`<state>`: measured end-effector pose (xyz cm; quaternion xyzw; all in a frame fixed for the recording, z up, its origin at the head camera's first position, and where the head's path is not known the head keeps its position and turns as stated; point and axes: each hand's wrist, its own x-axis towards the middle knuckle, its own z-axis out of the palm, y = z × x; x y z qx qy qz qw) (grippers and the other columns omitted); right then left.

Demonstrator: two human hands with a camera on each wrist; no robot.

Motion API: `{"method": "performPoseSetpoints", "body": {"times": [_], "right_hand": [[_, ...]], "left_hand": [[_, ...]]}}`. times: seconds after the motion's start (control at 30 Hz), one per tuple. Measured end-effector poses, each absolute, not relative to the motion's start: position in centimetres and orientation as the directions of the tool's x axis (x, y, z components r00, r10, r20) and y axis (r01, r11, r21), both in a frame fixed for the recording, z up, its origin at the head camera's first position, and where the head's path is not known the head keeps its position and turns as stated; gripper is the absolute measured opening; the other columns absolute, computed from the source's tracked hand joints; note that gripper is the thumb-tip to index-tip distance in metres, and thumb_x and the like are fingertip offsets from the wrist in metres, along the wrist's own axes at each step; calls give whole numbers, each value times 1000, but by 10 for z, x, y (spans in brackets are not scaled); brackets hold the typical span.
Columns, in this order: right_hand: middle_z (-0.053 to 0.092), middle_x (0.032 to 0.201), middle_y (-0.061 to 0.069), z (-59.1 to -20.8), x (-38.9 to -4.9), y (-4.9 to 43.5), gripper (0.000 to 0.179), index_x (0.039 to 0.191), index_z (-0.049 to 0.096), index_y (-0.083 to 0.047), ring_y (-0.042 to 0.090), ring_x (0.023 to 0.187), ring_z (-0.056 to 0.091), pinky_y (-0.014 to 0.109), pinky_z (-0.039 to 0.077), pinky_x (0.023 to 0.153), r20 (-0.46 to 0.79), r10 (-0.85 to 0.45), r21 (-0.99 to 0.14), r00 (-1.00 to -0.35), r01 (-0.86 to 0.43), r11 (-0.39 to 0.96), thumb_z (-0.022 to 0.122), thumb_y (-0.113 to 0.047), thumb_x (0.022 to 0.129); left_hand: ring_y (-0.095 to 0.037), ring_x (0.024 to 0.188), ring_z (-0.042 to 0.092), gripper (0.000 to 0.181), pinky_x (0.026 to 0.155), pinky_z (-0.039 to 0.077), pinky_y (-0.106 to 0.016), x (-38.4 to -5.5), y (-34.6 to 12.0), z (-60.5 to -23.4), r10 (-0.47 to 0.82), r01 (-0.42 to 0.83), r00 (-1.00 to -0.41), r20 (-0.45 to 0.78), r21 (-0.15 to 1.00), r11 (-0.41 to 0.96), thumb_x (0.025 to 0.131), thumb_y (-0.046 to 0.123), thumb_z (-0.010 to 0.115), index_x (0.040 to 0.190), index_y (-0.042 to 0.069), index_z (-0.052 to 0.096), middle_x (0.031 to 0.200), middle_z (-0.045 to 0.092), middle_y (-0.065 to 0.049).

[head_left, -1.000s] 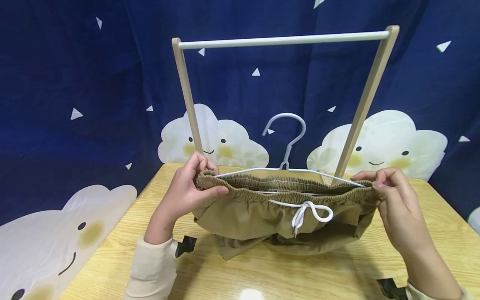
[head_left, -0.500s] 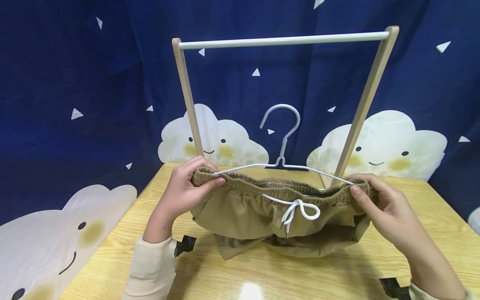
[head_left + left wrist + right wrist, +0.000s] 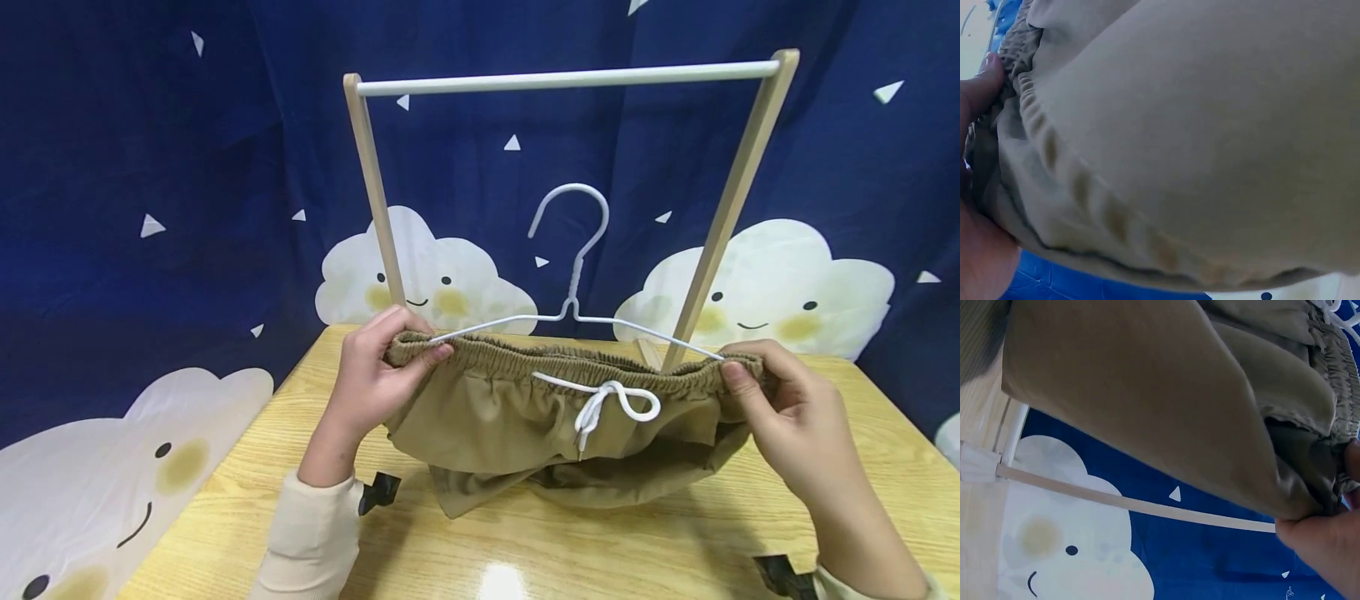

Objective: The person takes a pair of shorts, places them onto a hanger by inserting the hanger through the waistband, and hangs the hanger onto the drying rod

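Observation:
Khaki shorts (image 3: pixel 510 417) with a gathered elastic waistband and a white drawstring bow (image 3: pixel 615 404) are held up over the table. A white wire hanger (image 3: pixel 573 283) sits with its shoulders at the waistband opening, hook upward; its lower part is hidden inside the shorts. My left hand (image 3: pixel 378 367) pinches the waistband's left end, thumb in front, by the hanger's tip. At the other end, my right hand (image 3: pixel 798 408) grips the waistband the same way. Cloth of the shorts (image 3: pixel 1197 125) fills most of the left wrist view, and hangs beside the thumb in the right wrist view.
Behind the shorts stands a rack with wooden legs (image 3: pixel 720 217) and a white top bar (image 3: pixel 570 81). The wooden table (image 3: pixel 450 558) lies below. A dark blue curtain (image 3: pixel 187 150) with clouds and triangles hangs behind and at the sides.
The hanger's hook has risen, and the waistband opening looks narrower. My right hand moved inward, then slightly back out, its thumb now over the front of the waistband. The left hand barely moved.

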<state>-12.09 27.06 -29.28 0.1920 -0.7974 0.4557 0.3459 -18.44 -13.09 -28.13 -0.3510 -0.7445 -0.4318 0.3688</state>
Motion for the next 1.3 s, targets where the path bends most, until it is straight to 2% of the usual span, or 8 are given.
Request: {"method": "performPoseSetpoints", "body": {"times": [0.2, 0.37, 0.7, 0.9, 0.97, 1.07, 1.13, 1.3], "right_hand": [[62, 80, -8, -297, -126, 278, 18, 103, 69, -3, -1, 65, 53, 11, 42, 59, 739, -85, -473, -668, -605, 640, 62, 10, 94], [59, 81, -6, -301, -131, 288, 20, 110, 69, -15, -1, 70, 50, 15, 39, 64, 686, -160, -365, -710, -525, 769, 60, 0, 99], [52, 69, -6, -296, -127, 284, 16, 98, 70, -13, -1, 61, 41, 19, 32, 55, 755, -67, -334, -652, -470, 817, 65, 2, 94], [61, 82, -1, -295, -126, 278, 29, 125, 69, -13, -4, 69, 47, 19, 36, 60, 740, -96, -330, -666, -484, 810, 65, -5, 97], [60, 79, -2, -294, -125, 277, 30, 124, 69, -14, -4, 67, 47, 20, 35, 59, 743, -99, -334, -662, -496, 801, 66, -4, 96], [56, 72, -5, -294, -125, 274, 23, 113, 72, -11, -3, 61, 45, 19, 34, 56, 775, -78, -325, -627, -502, 802, 67, 1, 93], [50, 66, -5, -295, -125, 271, 20, 107, 71, -10, 1, 56, 39, 22, 29, 51, 795, -67, -302, -603, -489, 818, 66, 3, 92], [54, 58, 5, -297, -124, 266, 19, 104, 70, -8, 8, 49, 32, 30, 20, 44, 821, 13, -279, -571, -382, 881, 61, 2, 91]], "left_hand": [[-14, 78, 61, 22, 75, 48, -23, -182, -128, -280, 180, 856, -446, 876, 360, 371, 77, -1, 86, 80, 8, 65, 80, 66, 0], [-15, 78, 61, 22, 73, 47, -23, -179, -121, -279, 196, 869, -411, 890, 318, 379, 77, 0, 86, 81, 7, 66, 81, 65, -1], [-15, 79, 62, 20, 74, 48, -24, -180, -117, -281, 165, 858, -407, 899, 314, 406, 78, 2, 86, 83, 6, 67, 82, 66, -3], [-14, 75, 60, 19, 66, 44, -21, -184, -120, -282, 116, 844, -412, 904, 331, 421, 77, 3, 88, 85, 5, 70, 82, 68, -4], [-14, 77, 61, 19, 67, 45, -21, -185, -120, -282, 91, 835, -426, 900, 353, 422, 77, 4, 88, 86, 5, 71, 83, 70, -4], [-15, 80, 63, 18, 69, 47, -21, -186, -121, -282, 53, 811, -460, 886, 395, 432, 78, 8, 88, 88, 6, 73, 85, 72, -3], [-14, 75, 61, 17, 64, 47, -20, -187, -121, -283, 24, 785, -492, 871, 431, 446, 80, 12, 87, 90, 8, 74, 85, 71, -3], [-11, 60, 54, 19, 50, 44, -21, -187, -121, -287, 22, 689, -629, 777, 544, 478, 87, 21, 82, 99, 10, 73, 80, 68, 0]]}}
